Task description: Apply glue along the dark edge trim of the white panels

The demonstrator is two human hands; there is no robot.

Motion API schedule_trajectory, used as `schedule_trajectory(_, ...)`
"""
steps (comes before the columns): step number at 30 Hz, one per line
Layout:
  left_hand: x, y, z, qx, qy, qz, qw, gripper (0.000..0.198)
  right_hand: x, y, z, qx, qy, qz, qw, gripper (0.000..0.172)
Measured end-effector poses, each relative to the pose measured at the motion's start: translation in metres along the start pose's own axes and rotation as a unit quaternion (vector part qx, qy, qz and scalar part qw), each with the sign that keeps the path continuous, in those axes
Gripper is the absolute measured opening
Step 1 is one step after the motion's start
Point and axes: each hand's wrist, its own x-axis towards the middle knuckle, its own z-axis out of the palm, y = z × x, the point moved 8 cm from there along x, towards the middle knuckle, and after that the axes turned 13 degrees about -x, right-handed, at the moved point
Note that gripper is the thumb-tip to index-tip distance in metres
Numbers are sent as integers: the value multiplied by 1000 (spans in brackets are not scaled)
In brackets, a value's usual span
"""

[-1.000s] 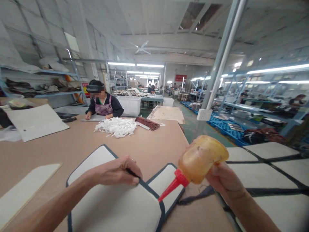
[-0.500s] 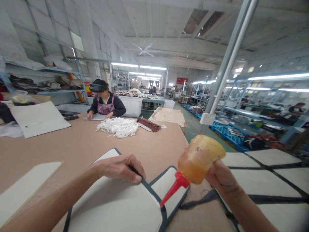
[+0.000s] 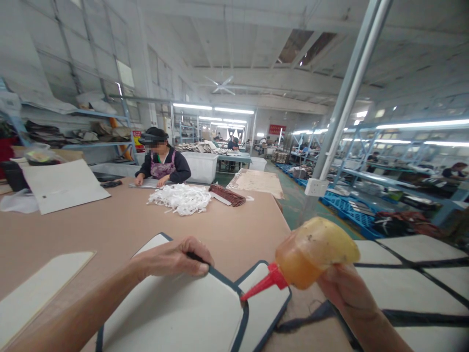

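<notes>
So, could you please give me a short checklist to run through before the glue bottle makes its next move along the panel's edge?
1. Right hand grips the glue bottle: ok.
2. Red nozzle points down at the dark trim: ok.
3. Left hand presses on the white panel, apart from the nozzle: ok.
4. Glue in the bottle: ok, amber fill visible.
5. Nozzle tip touches the trim: cannot tell.
6. Glue already laid along the edge: cannot tell.
</notes>
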Motion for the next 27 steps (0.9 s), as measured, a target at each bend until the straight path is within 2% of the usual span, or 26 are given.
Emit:
schedule_trajectory(3, -4, -5, 0, 43, -22, -7, 999, 37, -11, 2, -3, 3, 36, 15, 999, 38)
schedule_trajectory(7, -9, -12, -10, 33, 22, -4, 999, 37, -20, 5, -6, 12, 98, 26, 995, 40)
schedule_trajectory(12, -13, -21, -18, -13, 56, -14, 998, 34, -20, 10, -10, 21, 95, -11, 995, 44)
schedule_trajectory(16, -13, -29, -25, -31, 85, -25, 996, 32, -25, 17, -7, 4, 71, 0, 997, 47)
schedule_trajectory(23, -14, -36, -27, -63, 114, -49, 990, 33, -31, 15, 1, 25, 38, 2, 999, 36)
schedule_trajectory(25, -15, -37, -27, -78, 119, -50, 989, 33, -30, 11, 4, 24, 45, 0, 999, 37)
schedule_trajectory(27, -16, -38, -28, -96, 126, -53, 986, 33, -29, 7, 3, 23, 83, -2, 996, 39)
